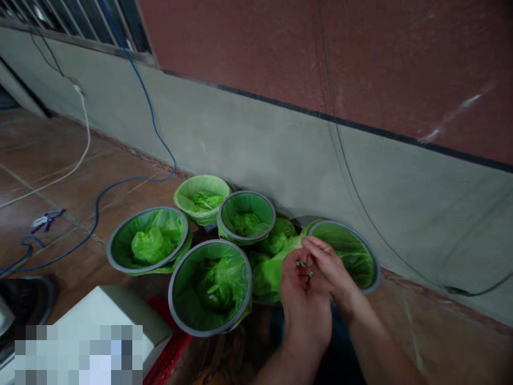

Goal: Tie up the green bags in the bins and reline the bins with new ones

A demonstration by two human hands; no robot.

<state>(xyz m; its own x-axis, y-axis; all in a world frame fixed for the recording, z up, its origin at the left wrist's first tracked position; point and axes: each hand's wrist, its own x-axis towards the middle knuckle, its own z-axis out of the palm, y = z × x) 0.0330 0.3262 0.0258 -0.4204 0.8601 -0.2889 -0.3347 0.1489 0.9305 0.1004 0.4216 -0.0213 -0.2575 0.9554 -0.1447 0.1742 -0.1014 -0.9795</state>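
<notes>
Person here has both bare hands up at a crinkly, see-through green plastic bag (pixel 272 272), which sits among a cluster of round, grey-rimmed bins lined in green. Right hand's (pixel 331 267) fingertips are pinched in narrow at the bag's top edge. Left hand (pixel 308 302) is curled up just beside it, but honestly can't tell what those fingers have hold of. One bin (pixel 171 286) stands to the bag's left, another (pixel 377 270) behind the right hand, and a pale, boxy carton (pixel 94 315) is off to the left.
</notes>
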